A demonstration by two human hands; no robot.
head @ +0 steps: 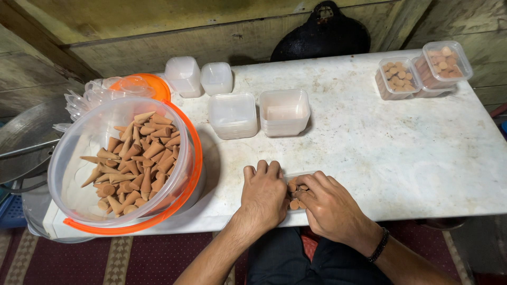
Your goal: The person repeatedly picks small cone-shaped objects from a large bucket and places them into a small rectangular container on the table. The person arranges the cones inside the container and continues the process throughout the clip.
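Both hands were at the tabletop's (369, 142) near edge, left hand (264, 192) curled against a small clear tub (296, 191) and right hand (330, 206) with fingers pinched on brown cones inside it. Two tubs (422, 71) sat filled at the far right corner, empty tubs (259, 113) waited mid-tabletop, and the big bucket (127, 163) at the left edge was nowhere near empty.

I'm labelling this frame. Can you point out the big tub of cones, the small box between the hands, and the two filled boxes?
big tub of cones (79, 138): head view, bare clear wall.
small box (297, 191): head view, cones between both hands.
filled boxes (400, 75): head view, left box's top.
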